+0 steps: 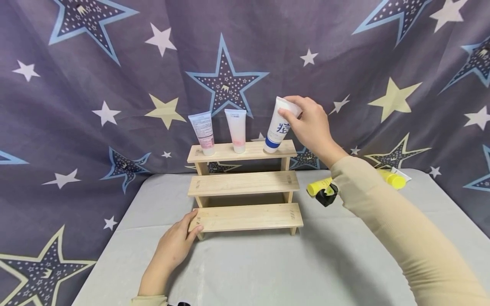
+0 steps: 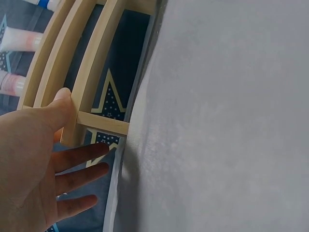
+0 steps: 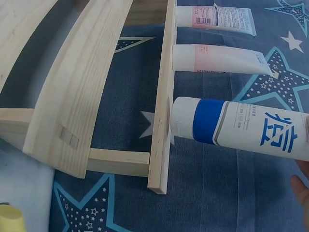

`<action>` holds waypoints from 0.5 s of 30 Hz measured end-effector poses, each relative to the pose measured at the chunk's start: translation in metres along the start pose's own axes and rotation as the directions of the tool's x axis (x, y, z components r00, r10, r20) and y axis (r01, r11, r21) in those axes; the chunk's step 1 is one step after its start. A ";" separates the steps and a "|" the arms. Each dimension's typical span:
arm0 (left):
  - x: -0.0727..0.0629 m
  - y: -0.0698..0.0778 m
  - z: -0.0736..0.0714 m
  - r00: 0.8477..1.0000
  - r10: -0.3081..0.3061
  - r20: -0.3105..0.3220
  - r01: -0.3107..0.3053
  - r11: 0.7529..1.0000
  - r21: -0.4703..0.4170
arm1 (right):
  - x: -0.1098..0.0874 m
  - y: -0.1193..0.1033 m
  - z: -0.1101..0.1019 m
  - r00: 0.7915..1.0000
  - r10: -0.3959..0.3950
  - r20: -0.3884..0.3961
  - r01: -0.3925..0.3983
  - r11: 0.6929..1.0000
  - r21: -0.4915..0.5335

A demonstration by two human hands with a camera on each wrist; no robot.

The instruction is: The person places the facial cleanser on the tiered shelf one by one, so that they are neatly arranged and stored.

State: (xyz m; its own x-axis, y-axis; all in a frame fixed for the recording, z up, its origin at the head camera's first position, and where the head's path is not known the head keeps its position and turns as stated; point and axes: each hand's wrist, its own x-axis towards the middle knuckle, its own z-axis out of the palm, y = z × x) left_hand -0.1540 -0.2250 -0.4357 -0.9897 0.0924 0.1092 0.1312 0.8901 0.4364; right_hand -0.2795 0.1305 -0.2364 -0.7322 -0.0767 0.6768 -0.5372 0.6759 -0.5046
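At the near side, the left hand point(image 1: 174, 242) grips the left end of the lowest board point(image 1: 245, 217) of a three-step wooden stand point(image 1: 245, 183) between thumb and forefinger; its other three fingers are spread below. Grey cloth covers the bench point(image 1: 245, 267), on which the stand rests.

To the stand's right, beyond the right sleeve's point(image 1: 402, 229) near edge, a yellow container point(image 1: 318, 186) lies on its side on the bench. Farther right lie another yellow container point(image 1: 396, 180) and, just beside it, a white item point(image 1: 403, 173), both partly hidden.

Farther back, the right hand point(image 1: 311, 125) pinches the flat upper end of a white tube with a blue band point(image 1: 277, 127) at the right part of the top board point(image 1: 252, 149). Its cap points down at the wood; its long axis tilts, upper end leaning right, blue character facing the wearer. Left of it, a pink-and-white tube point(image 1: 237, 127) and a printed pink tube point(image 1: 203, 131) stand on their caps. The tubes' contents cannot be seen.

Behind everything hangs a star-printed dark curtain point(image 1: 126, 80).
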 end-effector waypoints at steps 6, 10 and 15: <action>0.000 0.000 0.001 1.000 -0.004 0.000 0.004 1.000 0.001 | 0.003 -0.002 0.002 1.000 -0.001 0.012 0.002 1.000 -0.029; 0.000 0.000 0.002 1.000 -0.001 -0.003 0.001 1.000 0.002 | 0.008 -0.002 0.003 0.999 0.010 0.031 -0.008 0.999 -0.036; 0.000 -0.001 0.001 1.000 0.002 -0.007 -0.002 1.000 -0.003 | 0.015 -0.007 0.005 0.992 0.087 0.087 -0.089 0.996 0.020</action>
State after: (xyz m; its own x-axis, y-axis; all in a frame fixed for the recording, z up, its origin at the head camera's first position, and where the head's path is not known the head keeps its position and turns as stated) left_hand -0.1542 -0.2249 -0.4372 -0.9891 0.0909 0.1158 0.1331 0.8885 0.4392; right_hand -0.2887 0.1205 -0.2251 -0.8097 -0.0812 0.5812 -0.4784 0.6649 -0.5736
